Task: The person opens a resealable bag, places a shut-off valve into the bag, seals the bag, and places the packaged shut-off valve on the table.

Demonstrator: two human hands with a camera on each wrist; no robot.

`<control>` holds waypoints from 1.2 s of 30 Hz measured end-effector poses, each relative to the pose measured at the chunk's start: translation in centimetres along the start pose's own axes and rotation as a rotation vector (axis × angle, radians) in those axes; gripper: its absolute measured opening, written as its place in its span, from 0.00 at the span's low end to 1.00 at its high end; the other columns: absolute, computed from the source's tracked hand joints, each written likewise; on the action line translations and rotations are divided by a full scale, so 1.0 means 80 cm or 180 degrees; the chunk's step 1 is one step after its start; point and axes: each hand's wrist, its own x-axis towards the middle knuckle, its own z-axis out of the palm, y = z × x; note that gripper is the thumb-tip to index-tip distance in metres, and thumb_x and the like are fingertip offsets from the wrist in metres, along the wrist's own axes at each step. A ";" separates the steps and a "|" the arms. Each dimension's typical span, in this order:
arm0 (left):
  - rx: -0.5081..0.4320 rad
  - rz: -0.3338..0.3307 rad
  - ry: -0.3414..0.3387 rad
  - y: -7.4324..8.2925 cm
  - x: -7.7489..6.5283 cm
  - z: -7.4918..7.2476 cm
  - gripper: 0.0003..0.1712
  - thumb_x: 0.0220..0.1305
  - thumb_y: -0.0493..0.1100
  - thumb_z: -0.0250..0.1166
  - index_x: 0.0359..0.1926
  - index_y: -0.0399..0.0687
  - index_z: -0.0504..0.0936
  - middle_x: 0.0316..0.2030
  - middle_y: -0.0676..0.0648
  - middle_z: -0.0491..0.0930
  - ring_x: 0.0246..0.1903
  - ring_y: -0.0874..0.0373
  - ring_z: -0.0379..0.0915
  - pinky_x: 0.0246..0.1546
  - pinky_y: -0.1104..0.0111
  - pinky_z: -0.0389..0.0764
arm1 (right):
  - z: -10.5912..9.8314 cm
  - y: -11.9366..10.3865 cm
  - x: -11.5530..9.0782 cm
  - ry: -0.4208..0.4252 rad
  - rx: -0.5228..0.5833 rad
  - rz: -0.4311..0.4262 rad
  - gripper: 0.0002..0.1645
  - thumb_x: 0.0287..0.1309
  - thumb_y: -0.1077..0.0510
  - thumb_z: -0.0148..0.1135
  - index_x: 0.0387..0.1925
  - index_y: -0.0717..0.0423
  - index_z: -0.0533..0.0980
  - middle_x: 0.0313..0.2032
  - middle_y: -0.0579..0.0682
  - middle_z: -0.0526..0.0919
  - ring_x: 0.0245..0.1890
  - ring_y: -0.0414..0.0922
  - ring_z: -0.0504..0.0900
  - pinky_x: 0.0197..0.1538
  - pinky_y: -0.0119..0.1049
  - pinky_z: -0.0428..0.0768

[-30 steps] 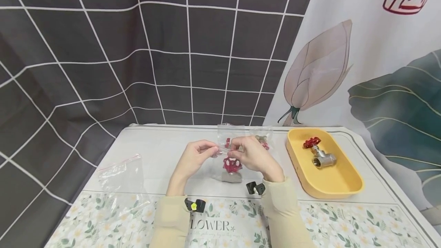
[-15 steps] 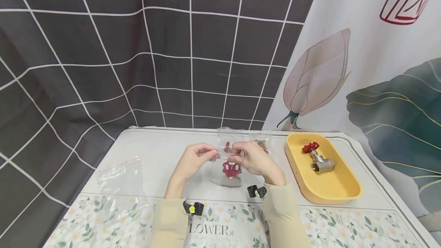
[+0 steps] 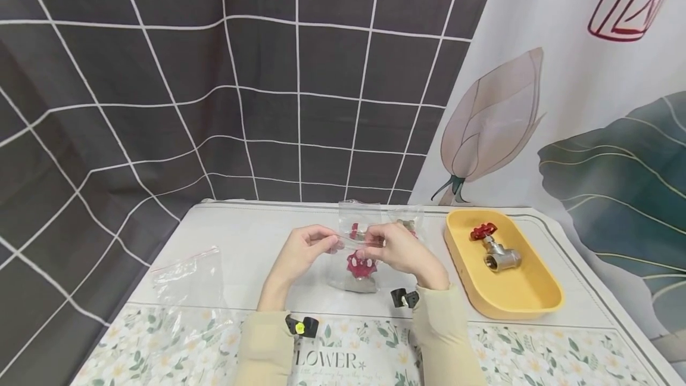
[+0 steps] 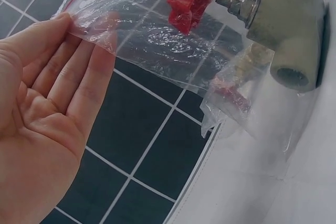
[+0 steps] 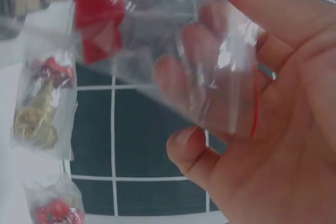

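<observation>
A clear zip bag point(image 4: 152, 40) stands on the table between my hands, holding a valve point(image 4: 283, 30) with a red handwheel point(image 3: 361, 264) and a grey-green tee-shaped body. My left hand point(image 3: 302, 255) pinches the bag's top corner by the red zip line between thumb and fingers. At the other end of the top edge, my right hand point(image 3: 402, 254) grips the bag, its fingers showing through the film in the right wrist view. Just behind are two more bagged valves, one with a brass-coloured body point(image 5: 39, 119) and one showing a red handwheel point(image 5: 59, 212).
On the right, a yellow tray point(image 3: 541, 299) holds a bare metal valve point(image 3: 501, 256) with a red handwheel. A flat clear zip bag point(image 3: 190, 285) without visible contents lies at the left. The table's back edge meets a dark grid curtain point(image 3: 257, 106).
My right hand has shifted slightly to the right along the bag's top edge. The left hand keeps its pinch almost in place. The head view has tilted up a little.
</observation>
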 end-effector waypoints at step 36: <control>-0.0110 -0.0039 0.0102 -0.005 -0.001 -0.001 0.10 0.67 0.36 0.63 0.42 0.30 0.82 0.37 0.38 0.85 0.37 0.53 0.84 0.44 0.61 0.83 | -0.004 0.011 -0.006 -0.0127 0.0011 0.0054 0.21 0.57 0.52 0.71 0.17 0.46 0.68 0.16 0.35 0.63 0.18 0.33 0.62 0.23 0.28 0.62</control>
